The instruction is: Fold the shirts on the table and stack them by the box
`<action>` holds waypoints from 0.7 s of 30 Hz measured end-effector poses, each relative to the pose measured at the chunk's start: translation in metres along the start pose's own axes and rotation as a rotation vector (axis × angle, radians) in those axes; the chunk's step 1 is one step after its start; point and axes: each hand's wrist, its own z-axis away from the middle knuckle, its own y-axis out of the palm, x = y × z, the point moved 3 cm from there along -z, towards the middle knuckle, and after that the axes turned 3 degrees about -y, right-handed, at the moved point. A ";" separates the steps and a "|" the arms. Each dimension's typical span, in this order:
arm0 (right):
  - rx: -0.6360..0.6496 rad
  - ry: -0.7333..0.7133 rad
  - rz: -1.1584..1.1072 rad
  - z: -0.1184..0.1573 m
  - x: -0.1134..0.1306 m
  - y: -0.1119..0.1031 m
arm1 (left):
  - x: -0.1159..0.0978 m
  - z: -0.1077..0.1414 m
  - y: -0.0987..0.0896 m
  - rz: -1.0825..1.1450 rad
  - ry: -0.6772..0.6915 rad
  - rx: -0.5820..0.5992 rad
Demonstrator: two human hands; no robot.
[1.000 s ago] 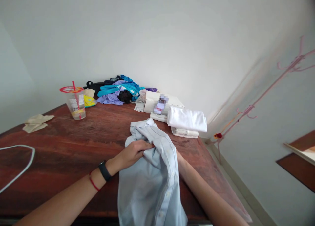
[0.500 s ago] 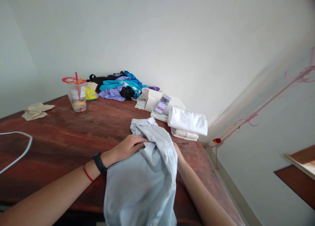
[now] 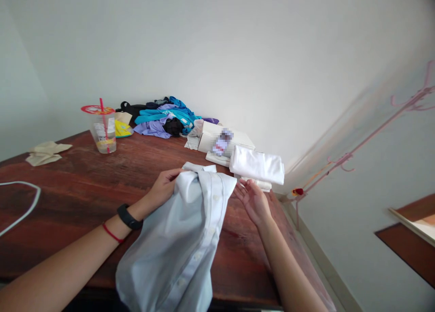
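A light grey-blue button shirt (image 3: 170,239) hangs over the near edge of the table, its buttoned front strip turned to the right and its collar at the top. My left hand (image 3: 166,185), with a black wristband and a red string above it, grips the shirt by the left side near the collar; its fingertips are hidden in the cloth. By the shirt's right shoulder corner is my right hand (image 3: 254,201), palm up with the fingers stretched out and apart. Whether its fingertips touch the cloth I cannot tell.
Folded white cloths (image 3: 256,164) lie beside a white box (image 3: 243,139) on the wooden table (image 3: 84,189). Further left are a clothes heap (image 3: 170,117), a plastic cup with a straw (image 3: 107,133), crumpled napkins (image 3: 47,153) and a white cable (image 3: 36,196). A pink rack (image 3: 370,142) stands right.
My right hand has come out from behind the shirt and opened to its right. The shirt's lower part has swung left, and my left hand has shifted left and up with it.
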 end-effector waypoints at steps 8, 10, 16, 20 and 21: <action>0.223 0.332 0.225 0.020 -0.044 0.023 | 0.010 -0.002 0.006 0.037 -0.101 0.132; 0.210 0.331 0.194 0.021 -0.049 0.024 | 0.016 -0.003 0.002 -0.126 -0.073 0.051; 0.144 0.331 0.151 0.014 -0.050 0.015 | 0.040 -0.005 -0.020 -0.853 -0.088 -0.183; 0.277 0.364 0.106 0.012 -0.055 0.015 | 0.041 -0.005 -0.023 -0.998 -0.193 -0.056; 0.289 0.388 0.093 0.012 -0.057 0.015 | 0.039 -0.005 -0.023 -0.973 -0.209 -0.021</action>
